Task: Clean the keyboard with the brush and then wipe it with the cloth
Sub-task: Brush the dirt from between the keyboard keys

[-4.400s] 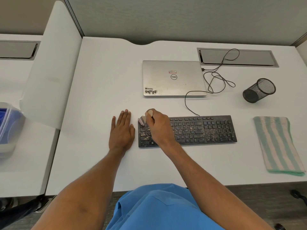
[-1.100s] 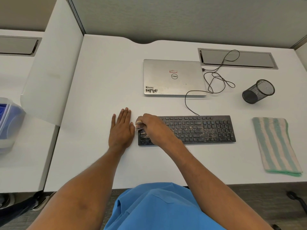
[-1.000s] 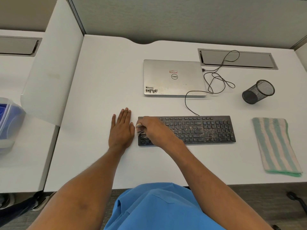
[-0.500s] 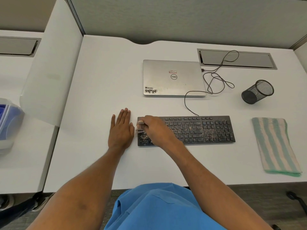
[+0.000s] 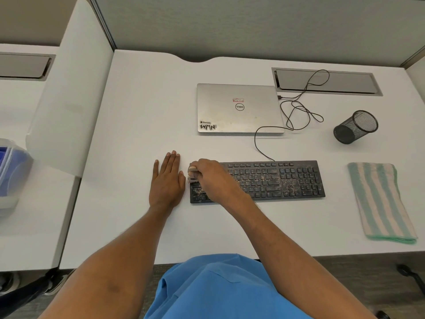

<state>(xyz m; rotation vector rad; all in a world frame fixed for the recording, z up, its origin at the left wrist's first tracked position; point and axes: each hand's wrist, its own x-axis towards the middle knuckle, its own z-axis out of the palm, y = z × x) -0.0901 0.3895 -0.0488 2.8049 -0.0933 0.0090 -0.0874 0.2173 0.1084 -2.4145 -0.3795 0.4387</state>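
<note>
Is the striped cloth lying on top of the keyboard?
No, the cloth lies on the desk, apart from the keyboard.

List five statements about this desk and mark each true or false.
1. The right hand holds the brush at the left end of the keyboard. True.
2. The left hand grips the cloth. False: the left hand lies flat on the desk beside the keyboard, and the cloth lies folded to the right of the keyboard, untouched.
3. The laptop is open. False: the laptop's lid is shut.
4. The mesh cup lies on its side. True.
5. The keyboard's right part is speckled with debris. True.
</note>
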